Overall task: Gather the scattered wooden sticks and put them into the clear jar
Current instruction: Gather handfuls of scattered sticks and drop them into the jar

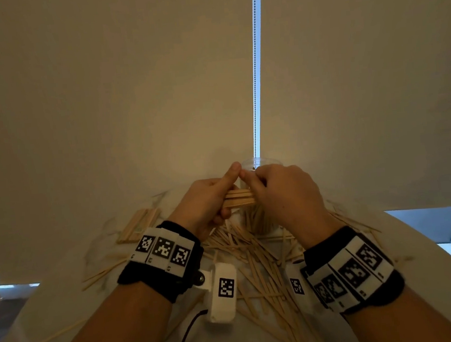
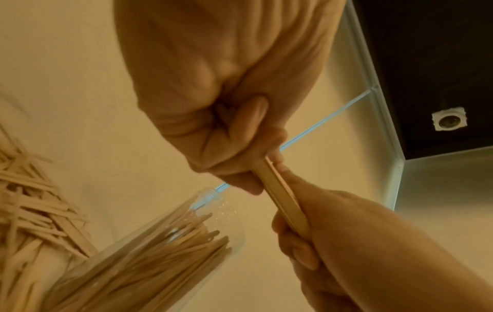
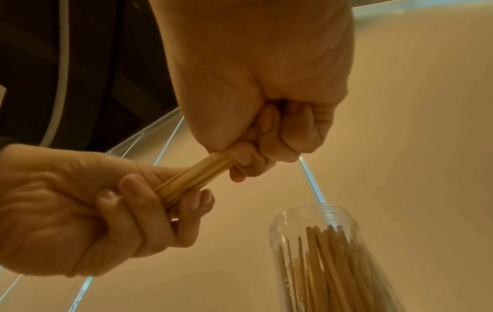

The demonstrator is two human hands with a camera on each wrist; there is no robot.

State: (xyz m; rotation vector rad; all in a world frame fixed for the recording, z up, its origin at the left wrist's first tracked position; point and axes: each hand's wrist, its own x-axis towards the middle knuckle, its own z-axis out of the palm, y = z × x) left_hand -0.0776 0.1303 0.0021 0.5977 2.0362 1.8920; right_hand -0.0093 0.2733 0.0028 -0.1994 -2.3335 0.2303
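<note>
Both hands hold one small bundle of wooden sticks [image 1: 239,199] level in the air, just in front of the clear jar [image 1: 258,165]. My left hand [image 1: 207,199] grips the bundle's left end, thumb stretched up. My right hand [image 1: 280,190] curls round its right end. In the left wrist view the bundle [image 2: 282,196] runs between the left hand [image 2: 226,118] and the right hand [image 2: 333,232]. The right wrist view shows the bundle [image 3: 197,175] above and left of the open jar [image 3: 320,249], which stands upright and holds many sticks. Several loose sticks [image 1: 250,253] lie scattered on the table below.
A neat row of sticks [image 1: 139,224] lies at the back left of the white table [image 1: 77,265]. A closed roller blind [image 1: 103,99] with a bead chain [image 1: 255,72] hangs right behind the jar. A black cable [image 1: 189,335] crosses the table's near side.
</note>
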